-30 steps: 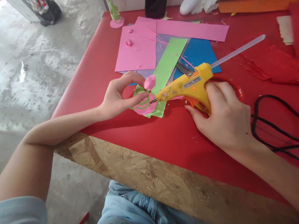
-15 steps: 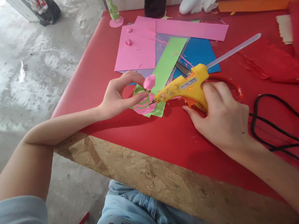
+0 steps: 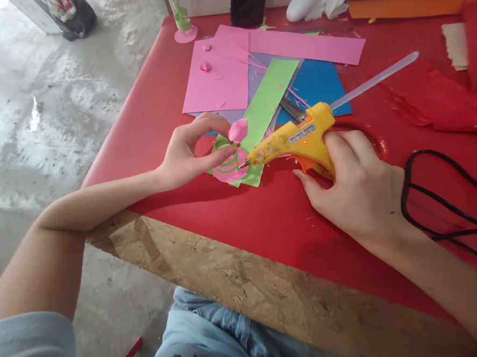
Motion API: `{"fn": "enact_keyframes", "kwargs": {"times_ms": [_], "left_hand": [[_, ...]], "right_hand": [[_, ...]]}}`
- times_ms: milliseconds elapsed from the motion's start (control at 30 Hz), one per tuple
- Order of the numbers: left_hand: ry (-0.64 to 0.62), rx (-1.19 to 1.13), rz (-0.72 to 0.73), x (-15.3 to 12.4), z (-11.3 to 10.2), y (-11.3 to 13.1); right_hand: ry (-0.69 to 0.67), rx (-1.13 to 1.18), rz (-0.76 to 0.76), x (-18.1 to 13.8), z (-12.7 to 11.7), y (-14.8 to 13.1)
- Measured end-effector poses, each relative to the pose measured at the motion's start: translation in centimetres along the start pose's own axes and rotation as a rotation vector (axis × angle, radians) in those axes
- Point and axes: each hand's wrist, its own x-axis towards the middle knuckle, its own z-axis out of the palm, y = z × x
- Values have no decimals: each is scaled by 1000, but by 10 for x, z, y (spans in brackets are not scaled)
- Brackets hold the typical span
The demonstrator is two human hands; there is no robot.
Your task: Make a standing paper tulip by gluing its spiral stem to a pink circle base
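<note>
My right hand [image 3: 359,191] grips a yellow hot glue gun [image 3: 297,141] with a clear glue stick [image 3: 374,79] poking out the back. Its metal tip points left and touches a small paper flower [image 3: 238,131]: a pink rolled bud on a green spiral stem over a pink round base [image 3: 230,173]. My left hand [image 3: 189,151] pinches that flower's stem, thumb and fingers closed on it, forearm resting on the table's edge. The flower sits on a green paper strip [image 3: 267,97].
Pink [image 3: 218,80], blue [image 3: 317,83] and lilac paper sheets lie behind on the red table top [image 3: 260,223]. Scissors [image 3: 293,109] peek out beside the gun. A black cord [image 3: 439,196] loops at right. Another finished paper flower [image 3: 179,13] stands at the far corner. Bare chipboard edge [image 3: 256,292] fronts me.
The glue gun shifted slightly left and its nozzle dipped a little toward the flower's base. My left hand has stayed still.
</note>
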Motion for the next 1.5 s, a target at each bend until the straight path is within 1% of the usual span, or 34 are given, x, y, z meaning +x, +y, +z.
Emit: {"fn": "enact_keyframes", "kwargs": {"times_ms": [200, 333, 600, 733, 900, 1033, 1100, 1167, 1233, 1400, 1500], "left_hand": [[-4, 0, 5, 0, 0, 0], [1, 8, 9, 0, 0, 0], [-3, 25, 40, 0, 0, -2], [-2, 23, 42, 0, 0, -2], [-15, -1, 15, 0, 1, 0], [-5, -28, -35, 0, 1, 3], [-13, -38, -48, 0, 1, 4], [-28, -43, -47, 0, 1, 5], [-35, -42, -51, 1, 1, 6], [-24, -60, -82, 2, 1, 10], [-26, -62, -86, 2, 2, 11]], "right_hand": [[-36, 3, 39, 0, -3, 1], [-40, -11, 34, 0, -4, 1], [11, -33, -10, -1, 0, 4], [52, -102, 8, 3, -3, 6], [0, -125, 76, 8, -13, 4], [-66, -54, 100, 11, -14, 5], [-76, -20, 115, 13, -13, 7], [-67, -16, 150, 15, -12, 11], [-94, -36, 217, 20, -15, 15], [-268, -124, 483, 36, -31, 33], [-276, -179, 602, 44, -34, 53]]}}
